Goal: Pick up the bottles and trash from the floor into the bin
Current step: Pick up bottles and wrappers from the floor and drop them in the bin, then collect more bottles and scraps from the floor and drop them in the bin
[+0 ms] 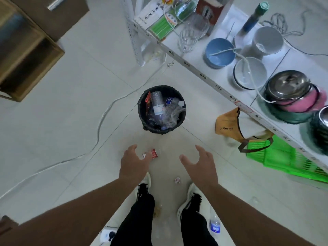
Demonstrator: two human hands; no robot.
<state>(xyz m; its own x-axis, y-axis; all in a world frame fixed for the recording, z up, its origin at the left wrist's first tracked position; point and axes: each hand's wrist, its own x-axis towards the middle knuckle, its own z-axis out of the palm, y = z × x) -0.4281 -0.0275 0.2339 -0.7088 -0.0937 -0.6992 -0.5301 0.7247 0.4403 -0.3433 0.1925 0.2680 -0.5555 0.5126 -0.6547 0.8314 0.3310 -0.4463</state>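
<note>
Reaching down over the floor, both hands hang empty with fingers spread apart: the left hand (132, 163) sits just above a small red wrapper (153, 153), and the right hand (199, 165) hovers at three o'clock from it, holding nothing. At twelve o'clock from the hands stands the black bin (142, 110), already holding clear plastic bottles and a red packet. Left on the floor are the red wrapper, a tiny pinkish scrap (177, 180) between the shoes, a water bottle with a blue label (214, 226) at five o'clock by the right shoe, and what looks like another bottle (108, 234) at seven o'clock, partly hidden by the left arm.

The wrapper is likely feather-light and crinkly, so a thumb-and-finger pinch on a raised edge should lift it; flat against the tile it may slide. The labelled bottle looks thin-walled, light and easily dented; gripping around its middle seems safest, since smooth plastic could slip from a loose hold.
</note>
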